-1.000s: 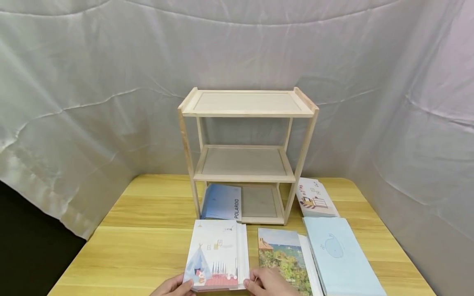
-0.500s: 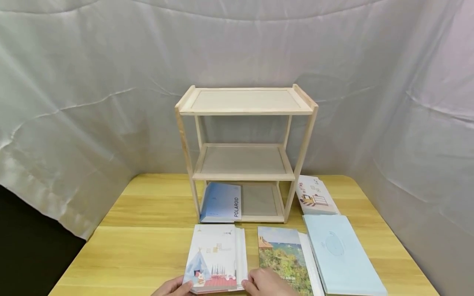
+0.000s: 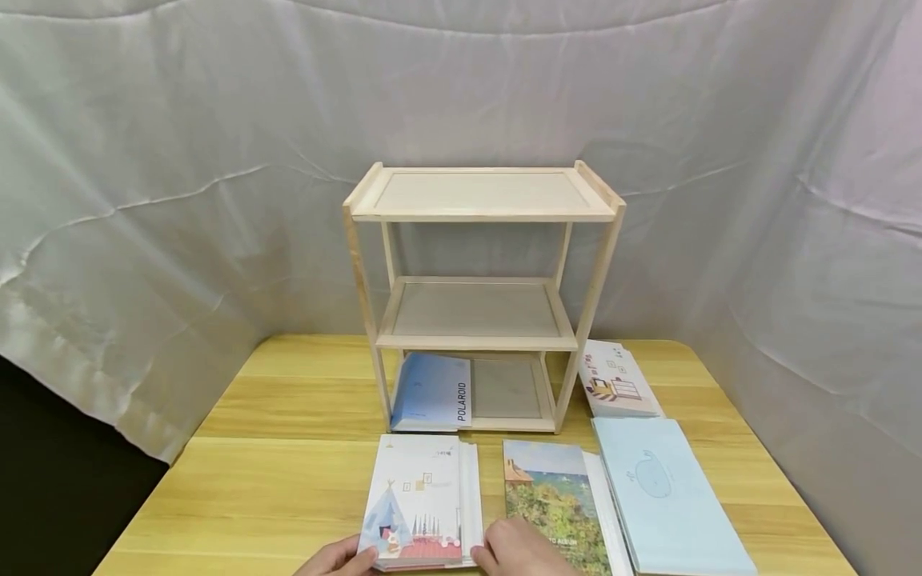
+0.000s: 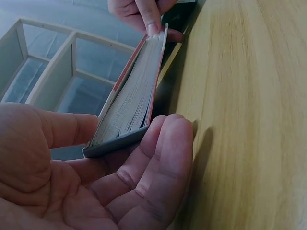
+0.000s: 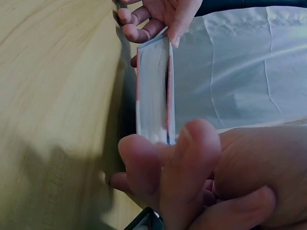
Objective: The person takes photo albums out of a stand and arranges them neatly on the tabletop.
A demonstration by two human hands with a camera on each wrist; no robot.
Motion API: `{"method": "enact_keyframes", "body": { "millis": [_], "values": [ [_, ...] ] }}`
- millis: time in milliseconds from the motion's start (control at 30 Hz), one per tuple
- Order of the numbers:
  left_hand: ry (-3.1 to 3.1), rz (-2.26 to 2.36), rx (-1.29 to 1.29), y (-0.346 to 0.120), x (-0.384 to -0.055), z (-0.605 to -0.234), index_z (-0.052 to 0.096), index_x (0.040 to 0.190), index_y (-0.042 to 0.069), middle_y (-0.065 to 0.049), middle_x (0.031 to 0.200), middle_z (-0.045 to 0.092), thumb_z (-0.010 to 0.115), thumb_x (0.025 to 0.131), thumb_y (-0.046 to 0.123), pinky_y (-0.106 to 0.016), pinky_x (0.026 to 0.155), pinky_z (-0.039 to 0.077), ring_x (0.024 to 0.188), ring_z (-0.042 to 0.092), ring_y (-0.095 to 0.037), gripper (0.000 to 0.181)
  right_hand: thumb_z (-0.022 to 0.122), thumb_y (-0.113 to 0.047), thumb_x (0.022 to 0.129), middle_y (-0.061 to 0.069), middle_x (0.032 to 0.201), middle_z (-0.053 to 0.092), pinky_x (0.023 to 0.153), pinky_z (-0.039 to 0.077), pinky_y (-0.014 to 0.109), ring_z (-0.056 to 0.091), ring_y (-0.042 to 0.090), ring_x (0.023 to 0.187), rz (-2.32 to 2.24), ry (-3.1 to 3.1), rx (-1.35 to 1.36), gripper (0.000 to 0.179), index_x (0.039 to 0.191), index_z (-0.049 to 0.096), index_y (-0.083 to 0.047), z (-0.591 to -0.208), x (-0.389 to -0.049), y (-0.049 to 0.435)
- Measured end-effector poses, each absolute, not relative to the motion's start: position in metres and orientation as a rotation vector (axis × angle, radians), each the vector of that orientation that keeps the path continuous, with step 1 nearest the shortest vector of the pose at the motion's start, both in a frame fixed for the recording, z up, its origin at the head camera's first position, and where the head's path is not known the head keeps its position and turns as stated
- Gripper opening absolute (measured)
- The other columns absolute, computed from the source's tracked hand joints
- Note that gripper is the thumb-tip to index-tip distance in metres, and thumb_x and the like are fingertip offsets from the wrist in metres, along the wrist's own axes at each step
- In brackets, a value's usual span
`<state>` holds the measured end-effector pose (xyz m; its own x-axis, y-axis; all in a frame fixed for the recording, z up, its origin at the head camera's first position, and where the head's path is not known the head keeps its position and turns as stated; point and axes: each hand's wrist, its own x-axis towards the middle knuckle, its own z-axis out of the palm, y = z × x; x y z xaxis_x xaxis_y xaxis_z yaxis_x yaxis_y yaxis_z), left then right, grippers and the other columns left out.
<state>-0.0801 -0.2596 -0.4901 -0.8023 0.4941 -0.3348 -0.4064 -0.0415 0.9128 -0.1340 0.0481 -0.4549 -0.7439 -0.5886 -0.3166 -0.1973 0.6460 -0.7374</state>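
Observation:
A white album [image 3: 421, 496] with a blue tent drawn on its cover lies in front of the shelf in the head view. My left hand [image 3: 334, 558] grips its near left corner, thumb on the cover. At the near right corner, the thumb and fingers of my right hand [image 3: 522, 548] pinch the album's loose edge. The left wrist view shows the thick page block [image 4: 132, 91] between slightly parted covers, the left fingers beneath it. In the right wrist view the right fingers [image 5: 182, 172] hide the near end of the album.
A blue POLAROID album [image 3: 432, 392] lies on the bottom tier of a wooden shelf [image 3: 475, 344]. To the right are a landscape-covered album [image 3: 551, 496], partly under my right hand, a light blue whale album [image 3: 670, 488] and a white illustrated book [image 3: 619, 380].
The tent album's far edge has come slightly nearer to me, away from the shelf. Both hands keep their hold on its near corners, and the other albums stay put.

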Motion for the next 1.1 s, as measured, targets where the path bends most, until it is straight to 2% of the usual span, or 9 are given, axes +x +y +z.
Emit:
{"method": "enact_keyframes", "body": {
  "millis": [200,400,633,833,1033,1100],
  "values": [
    [1.711,1.85,0.083,-0.261,-0.081,-0.489,0.045,0.136,-0.02,-0.017,0.118,0.071,0.049,0.106,0.029,-0.026,0.082,0.059,0.099,0.071,-0.017,0.058,0.065,-0.025,0.096,-0.011,0.043,0.03,0.041,0.031,0.023,0.031,0.008,0.039,-0.954,2.319,-0.555,0.049,0.05,0.049,-0.018,-0.456,-0.136,0.048],
    [1.717,1.83,0.062,-0.262,-0.082,-0.491,0.044,0.137,-0.019,-0.017,0.118,0.071,0.051,0.105,0.028,-0.029,0.084,0.06,0.102,0.071,-0.02,0.057,0.068,-0.032,0.094,-0.01,0.042,0.034,0.043,0.037,0.025,0.033,0.009,0.039,-0.958,2.29,-0.524,0.048,0.051,0.054,-0.017,-0.465,-0.139,0.049],
    [1.664,1.856,0.055,-0.263,-0.082,-0.491,0.047,0.136,-0.018,-0.016,0.116,0.071,0.051,0.105,0.025,-0.028,0.082,0.06,0.1,0.072,-0.021,0.053,0.068,-0.03,0.095,-0.011,0.041,0.028,0.042,0.034,0.024,0.026,0.009,0.038,-0.965,2.3,-0.503,0.05,0.049,0.053,-0.016,-0.457,-0.134,0.047],
    [1.684,1.841,0.01,-0.263,-0.082,-0.492,0.048,0.134,-0.017,-0.012,0.11,0.073,0.056,0.102,0.028,-0.028,0.079,0.061,0.096,0.072,-0.019,0.056,0.068,-0.032,0.095,-0.012,0.041,0.028,0.042,0.034,0.024,0.025,0.008,0.038,-0.99,2.295,-0.491,0.051,0.049,0.051,-0.017,-0.451,-0.131,0.047],
    [1.768,1.809,-0.012,-0.262,-0.083,-0.492,0.051,0.128,-0.019,-0.011,0.104,0.074,0.061,0.1,0.028,-0.026,0.076,0.06,0.09,0.072,-0.016,0.056,0.07,-0.034,0.094,-0.012,0.041,0.03,0.043,0.037,0.023,0.028,0.008,0.038,-0.996,2.307,-0.527,0.051,0.049,0.052,-0.016,-0.454,-0.134,0.047],
    [1.809,1.788,-0.026,-0.261,-0.083,-0.492,0.055,0.124,-0.018,-0.01,0.101,0.074,0.063,0.099,0.028,-0.025,0.074,0.059,0.088,0.071,-0.015,0.053,0.069,-0.037,0.094,-0.011,0.042,0.035,0.043,0.039,0.024,0.033,0.008,0.038,-0.978,2.297,-0.53,0.049,0.051,0.056,-0.017,-0.455,-0.137,0.048]
  ]
}}
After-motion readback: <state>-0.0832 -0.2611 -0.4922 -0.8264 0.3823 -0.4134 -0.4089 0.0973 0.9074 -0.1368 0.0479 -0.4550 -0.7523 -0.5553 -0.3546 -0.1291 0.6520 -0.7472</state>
